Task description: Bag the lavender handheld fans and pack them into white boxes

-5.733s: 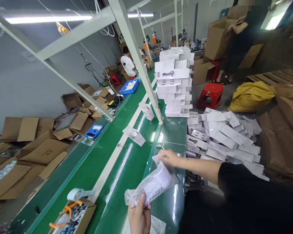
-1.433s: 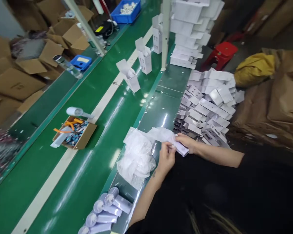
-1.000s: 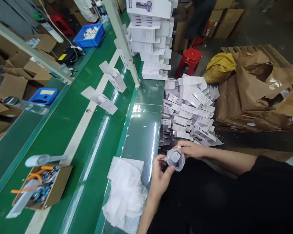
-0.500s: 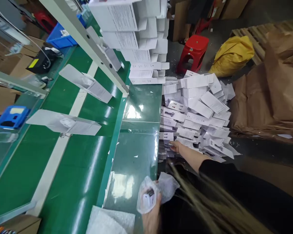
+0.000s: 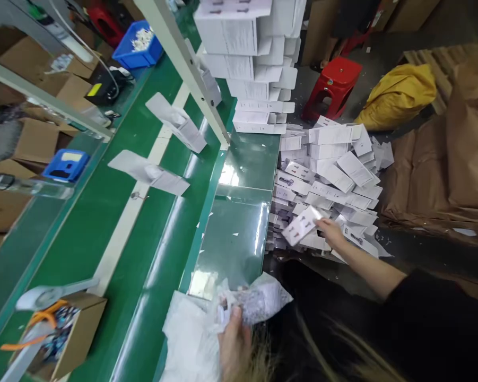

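Note:
My left hand (image 5: 235,342) is closed round a translucent wrapped pouch (image 5: 258,301), whose contents I cannot make out clearly. It is above the near end of the green ledge, beside a white foam sheet (image 5: 191,334). Out to the right, my right hand (image 5: 329,231) grips one end of a flat white printed box (image 5: 302,225) with small dark pictures on its face. That box is tilted, just over a big heap of similar white boxes (image 5: 334,180) next to the ledge.
White boxes with open flaps (image 5: 175,124) lie on the green conveyor (image 5: 159,254). A tall stack of white cartons (image 5: 231,66) rises at the ledge's far end, by a metal post (image 5: 183,63). A cardboard box (image 5: 81,329) with orange-handled pliers sits at lower left. A red stool (image 5: 332,87) stands beyond.
My right hand has lifted a white box off the heap's near edge. My left hand has turned the pouch from upright to lying sideways. The view has shifted left.

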### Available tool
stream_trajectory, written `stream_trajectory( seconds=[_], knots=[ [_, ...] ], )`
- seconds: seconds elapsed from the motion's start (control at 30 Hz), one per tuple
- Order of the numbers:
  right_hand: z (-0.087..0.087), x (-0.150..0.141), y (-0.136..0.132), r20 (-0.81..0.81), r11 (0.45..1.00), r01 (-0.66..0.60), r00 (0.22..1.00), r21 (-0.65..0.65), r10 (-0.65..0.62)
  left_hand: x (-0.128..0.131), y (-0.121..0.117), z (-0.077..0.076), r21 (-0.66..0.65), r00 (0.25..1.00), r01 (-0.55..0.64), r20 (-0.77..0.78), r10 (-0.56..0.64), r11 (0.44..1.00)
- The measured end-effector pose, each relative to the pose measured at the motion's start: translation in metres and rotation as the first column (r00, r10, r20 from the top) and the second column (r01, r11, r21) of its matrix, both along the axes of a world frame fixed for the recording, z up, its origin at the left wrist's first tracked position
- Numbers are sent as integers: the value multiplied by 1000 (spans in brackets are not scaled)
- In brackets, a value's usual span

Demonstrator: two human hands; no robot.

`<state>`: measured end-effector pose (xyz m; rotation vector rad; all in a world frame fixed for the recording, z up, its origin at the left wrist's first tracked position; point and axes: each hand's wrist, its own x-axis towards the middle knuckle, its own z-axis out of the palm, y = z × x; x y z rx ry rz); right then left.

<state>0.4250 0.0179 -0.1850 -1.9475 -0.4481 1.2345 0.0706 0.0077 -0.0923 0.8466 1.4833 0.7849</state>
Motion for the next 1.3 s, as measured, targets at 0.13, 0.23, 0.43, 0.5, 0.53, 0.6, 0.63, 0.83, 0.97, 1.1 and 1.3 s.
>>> stream_trajectory(
  seconds=[0.13,0.23,0.43,0.5,0.53,0.6,0.63,0.83,0.97,1.1,1.3],
  knots=[
    [100,-4,-5,467,940,-199,883,278,48,-17,13,47,5,885,-382,291,365,924],
    [151,-66,22,594,732,-481,794,482,130,-33,25,79,145,816,-519,376,439,842],
    [132,-215,60,654,403,-819,571,409,497,-47,38,110,404,793,-583,472,385,705],
    [114,-236,62,643,333,-878,479,345,597,-45,41,103,417,788,-604,439,431,679],
    [107,-240,62,648,300,-899,438,318,623,-45,41,98,422,782,-619,415,466,663],
    [102,-235,64,669,204,-937,346,284,658,-45,36,88,440,753,-658,366,547,611],
    [102,-229,67,676,133,-952,290,275,677,-46,32,84,452,734,-676,340,588,582],
    [115,-210,101,694,-303,-916,-39,262,719,-25,14,82,589,742,-506,-75,666,630],
    [108,-216,115,721,-389,-846,-8,365,693,-2,25,77,585,763,-206,-405,504,784],
    [94,-208,116,670,-295,-836,112,462,734,0,23,70,524,591,-31,-677,439,851],
    [88,-196,119,620,-162,-883,169,441,766,13,-2,61,384,488,391,-857,166,836]
  ],
)
